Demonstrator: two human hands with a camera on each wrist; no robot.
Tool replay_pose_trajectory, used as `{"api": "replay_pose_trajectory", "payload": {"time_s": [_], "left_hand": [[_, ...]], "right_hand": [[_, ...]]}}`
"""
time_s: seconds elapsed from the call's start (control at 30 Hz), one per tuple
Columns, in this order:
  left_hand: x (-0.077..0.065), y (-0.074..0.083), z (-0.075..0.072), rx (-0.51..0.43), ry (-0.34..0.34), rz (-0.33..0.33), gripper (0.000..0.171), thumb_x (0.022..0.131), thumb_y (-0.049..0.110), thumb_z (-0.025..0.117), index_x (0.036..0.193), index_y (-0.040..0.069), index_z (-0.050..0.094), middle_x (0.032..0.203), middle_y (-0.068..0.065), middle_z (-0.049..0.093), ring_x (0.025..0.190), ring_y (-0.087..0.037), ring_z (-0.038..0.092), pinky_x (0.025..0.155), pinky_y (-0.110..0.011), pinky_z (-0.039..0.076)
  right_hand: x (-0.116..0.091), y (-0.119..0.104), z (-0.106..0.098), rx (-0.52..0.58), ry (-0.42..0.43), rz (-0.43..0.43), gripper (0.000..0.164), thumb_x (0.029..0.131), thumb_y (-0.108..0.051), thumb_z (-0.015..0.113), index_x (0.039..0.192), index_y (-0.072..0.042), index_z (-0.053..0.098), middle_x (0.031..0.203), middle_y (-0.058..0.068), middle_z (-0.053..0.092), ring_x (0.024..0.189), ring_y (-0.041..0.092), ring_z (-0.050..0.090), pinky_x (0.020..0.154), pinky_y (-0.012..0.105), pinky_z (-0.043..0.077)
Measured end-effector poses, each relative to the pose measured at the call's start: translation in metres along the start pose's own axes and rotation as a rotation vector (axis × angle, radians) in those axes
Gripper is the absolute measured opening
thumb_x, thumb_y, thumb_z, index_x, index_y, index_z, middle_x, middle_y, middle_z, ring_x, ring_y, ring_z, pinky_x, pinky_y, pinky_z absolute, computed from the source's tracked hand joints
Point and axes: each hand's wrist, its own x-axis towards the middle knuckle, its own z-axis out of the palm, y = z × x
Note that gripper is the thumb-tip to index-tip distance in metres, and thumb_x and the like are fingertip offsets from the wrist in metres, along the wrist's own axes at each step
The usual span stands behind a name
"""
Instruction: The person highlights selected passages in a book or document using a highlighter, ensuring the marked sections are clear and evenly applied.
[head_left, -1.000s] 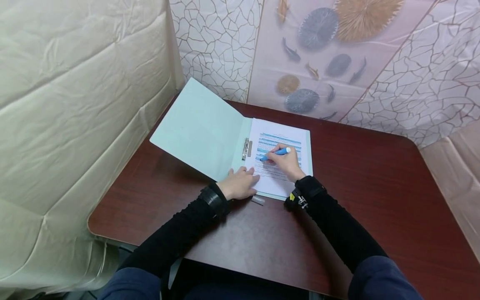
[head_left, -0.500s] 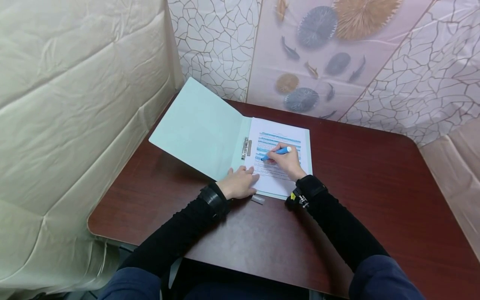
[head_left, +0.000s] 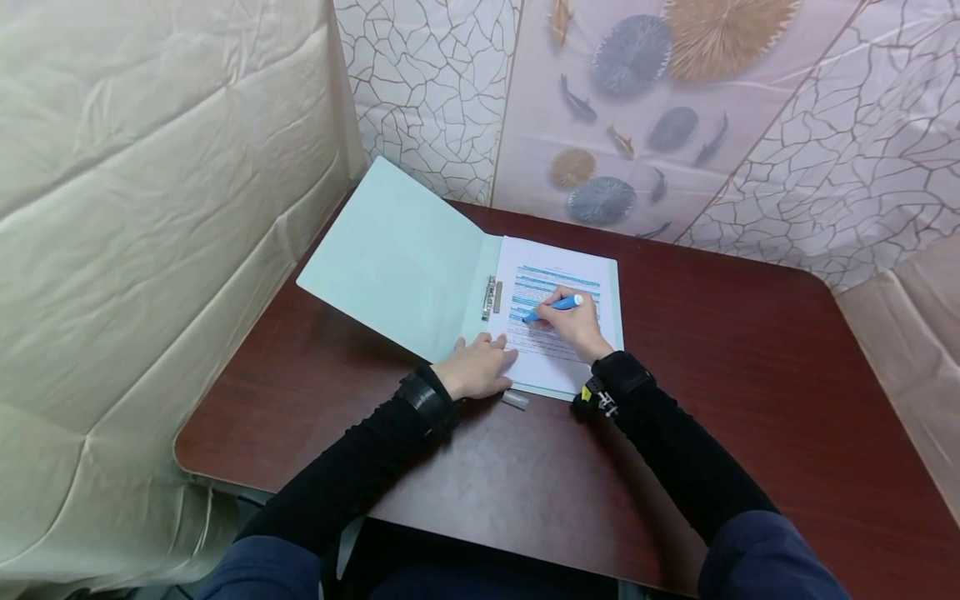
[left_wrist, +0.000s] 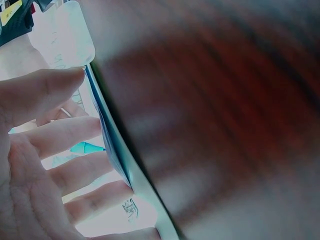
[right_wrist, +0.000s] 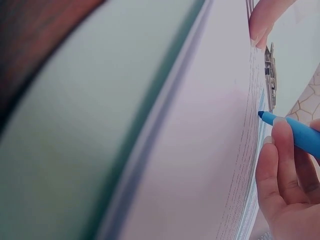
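Note:
My right hand (head_left: 576,323) pinches a blue highlighter (head_left: 558,305) with a white end. In the right wrist view the dark blue tip of the highlighter (right_wrist: 290,131) is right at the printed lines. Beneath it lies a sheet of paper (head_left: 551,367) whose upper text carries blue stripes. The sheet lies on the right side of an open pale green folder (head_left: 405,250), beside a metal clip (head_left: 491,298). With fingers spread, my left hand (head_left: 476,369) rests on the lower left corner of the paper and folder. In the left wrist view its fingers (left_wrist: 75,170) look straight.
A small grey translucent cap (head_left: 515,400) lies on the reddish-brown table (head_left: 750,400) just below the folder's bottom edge. The folder's left cover tilts up toward the pale curtain (head_left: 180,208). A patterned cloth (head_left: 435,92) hangs behind the table.
The highlighter's tip has shifted slightly to the right along a line of text, my right hand moving with it. My left hand, the folder and the cap stay in place.

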Motion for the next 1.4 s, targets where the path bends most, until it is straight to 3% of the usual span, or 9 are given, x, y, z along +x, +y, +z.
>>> {"api": "replay_pose_trajectory", "payload": {"time_s": [0.33, 0.9, 1.4], "left_hand": [[0.0001, -0.0007, -0.0001, -0.009, 0.005, 0.006, 0.053, 0.088, 0.037, 0.053, 0.136, 0.019, 0.041, 0.146, -0.010, 0.029, 0.131, -0.029, 0.027, 0.099, -0.060, 0.025], [-0.0003, -0.0021, -0.0001, -0.031, 0.007, 0.012, 0.053, 0.089, 0.037, 0.052, 0.136, 0.018, 0.040, 0.146, -0.011, 0.028, 0.132, -0.030, 0.026, 0.100, -0.060, 0.024], [0.0005, -0.0021, -0.0006, -0.038, 0.000, 0.009, 0.053, 0.090, 0.037, 0.050, 0.138, 0.018, 0.039, 0.147, -0.011, 0.026, 0.133, -0.029, 0.024, 0.101, -0.059, 0.022]], "right_hand": [[0.0003, 0.0023, -0.0009, -0.017, -0.009, -0.053, 0.011, 0.081, -0.010, 0.063, 0.078, -0.001, 0.059, 0.078, 0.012, 0.066, 0.070, 0.025, 0.065, 0.067, 0.027, 0.050], [0.0013, 0.0044, -0.0028, -0.054, 0.003, -0.055, 0.011, 0.080, -0.013, 0.064, 0.075, -0.004, 0.059, 0.076, 0.012, 0.064, 0.068, 0.026, 0.061, 0.070, 0.027, 0.048], [-0.0009, 0.0029, -0.0069, -0.021, -0.006, -0.060, 0.014, 0.081, -0.011, 0.063, 0.079, 0.002, 0.058, 0.079, 0.013, 0.062, 0.071, 0.029, 0.062, 0.074, 0.030, 0.049]]}}
